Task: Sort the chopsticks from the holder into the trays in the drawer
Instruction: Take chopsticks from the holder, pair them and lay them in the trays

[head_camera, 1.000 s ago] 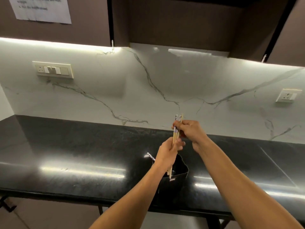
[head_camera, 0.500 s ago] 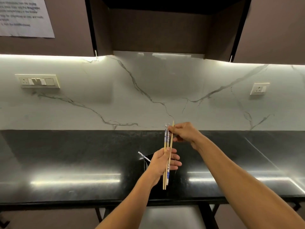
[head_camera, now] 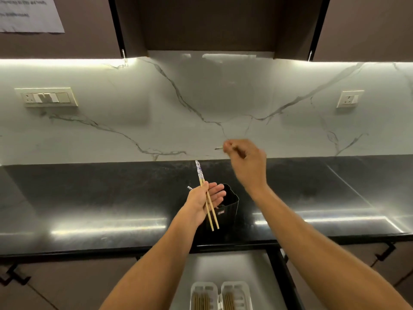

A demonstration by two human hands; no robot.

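A black chopstick holder [head_camera: 228, 205] stands on the dark counter near its front edge, with one patterned chopstick tip [head_camera: 190, 188] poking out behind my left hand. My left hand [head_camera: 204, 201] is in front of the holder and grips a pair of wooden chopsticks with blue-patterned tops [head_camera: 206, 196], fingers loosely spread. My right hand [head_camera: 248, 162] is raised above and right of the holder, blurred, pinching a single chopstick [head_camera: 219, 148] whose end sticks out to the left. Below, the open drawer [head_camera: 225, 267] holds two white trays [head_camera: 203, 289] [head_camera: 237, 289] with several brown chopsticks in each.
The black counter [head_camera: 111, 198] runs the full width, backed by a white marble wall with a switch plate [head_camera: 47, 97] on the left and a socket [head_camera: 349, 99] on the right. Dark cabinets hang overhead. Cabinet handles [head_camera: 385, 253] flank the drawer.
My right hand has pulled one chopstick away from the bundle, up and to the right. The left hand keeps the patterned pair. The view has tilted down, showing the drawer and trays.
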